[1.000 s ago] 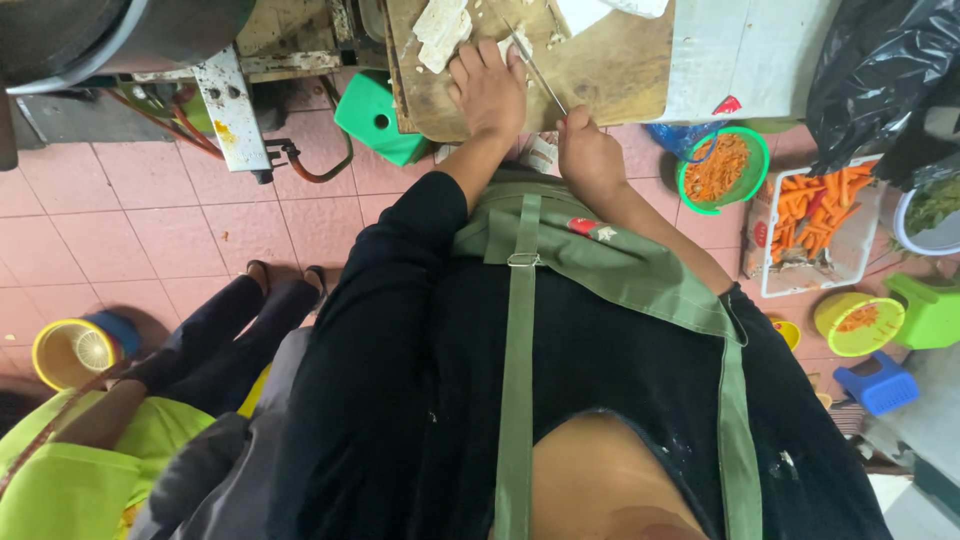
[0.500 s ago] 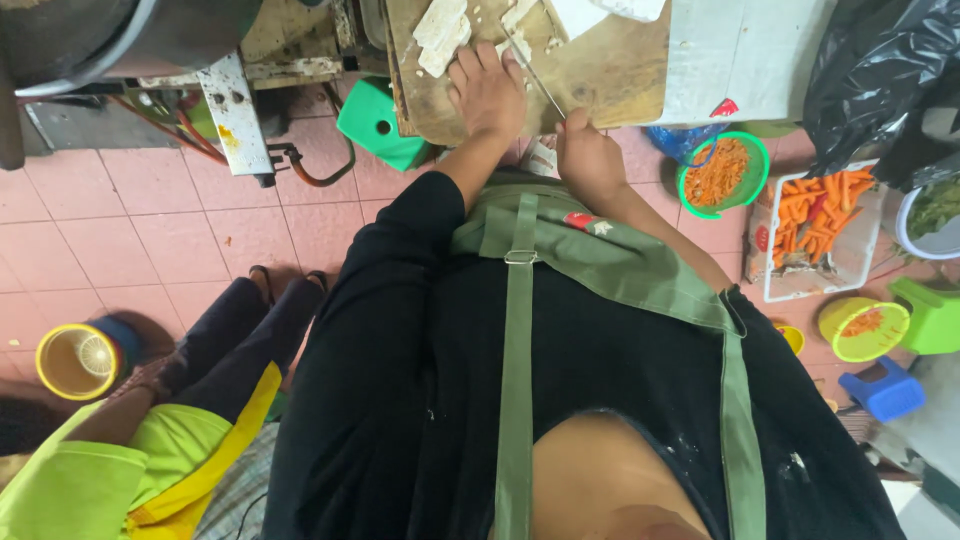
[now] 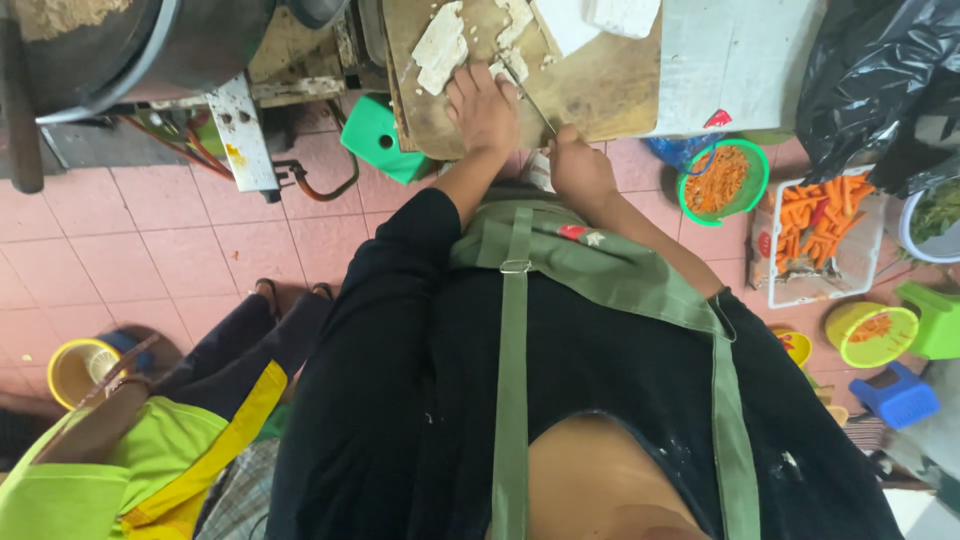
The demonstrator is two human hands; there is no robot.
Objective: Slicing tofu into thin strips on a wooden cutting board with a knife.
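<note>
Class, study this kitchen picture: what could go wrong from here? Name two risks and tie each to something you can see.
1. The left hand presses the white slab right beside the knife held by the right hand; a slip might cut fingers.
2. The wooden cutting board seems to overhang its support above the tiled floor, so hard pressure might tip it.

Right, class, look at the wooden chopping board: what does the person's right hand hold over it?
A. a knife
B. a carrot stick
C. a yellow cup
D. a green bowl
A: the right hand grips a knife whose thin blade reaches up over the wooden chopping board, while the left hand presses down on pale pieces there.
</note>
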